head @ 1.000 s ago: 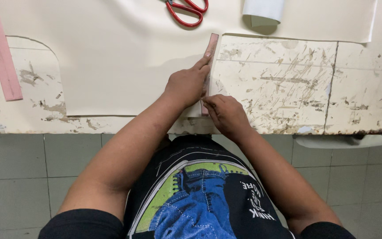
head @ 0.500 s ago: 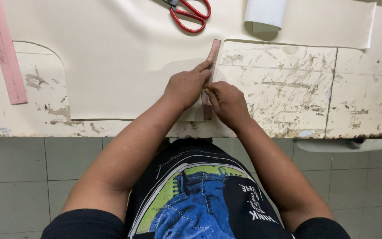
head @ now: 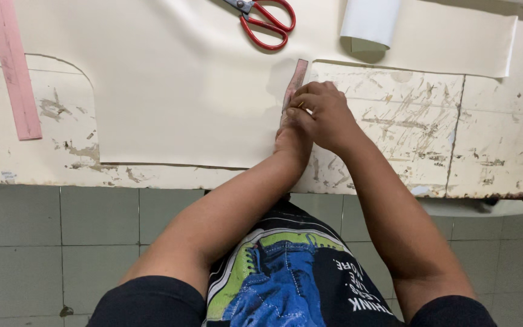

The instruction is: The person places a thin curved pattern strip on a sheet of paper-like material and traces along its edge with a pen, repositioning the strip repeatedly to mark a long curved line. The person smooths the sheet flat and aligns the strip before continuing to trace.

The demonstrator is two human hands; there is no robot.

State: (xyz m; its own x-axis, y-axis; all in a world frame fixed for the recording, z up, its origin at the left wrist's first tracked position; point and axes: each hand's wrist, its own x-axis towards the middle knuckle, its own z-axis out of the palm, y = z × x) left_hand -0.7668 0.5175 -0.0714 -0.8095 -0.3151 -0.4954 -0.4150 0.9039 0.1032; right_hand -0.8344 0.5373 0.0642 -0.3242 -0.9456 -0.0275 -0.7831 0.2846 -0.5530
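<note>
Here your right hand lies over the lower end of a narrow pink strip, fingers curled down on it, pressing it along the right edge of the cream sheet on the worn desk. Your left hand sits just beneath the right, largely hidden; whether its grip is clenched or released cannot be told. Red-handled scissors lie on the sheet above. A white roll stands nearby. A second pink strip lies far left.
</note>
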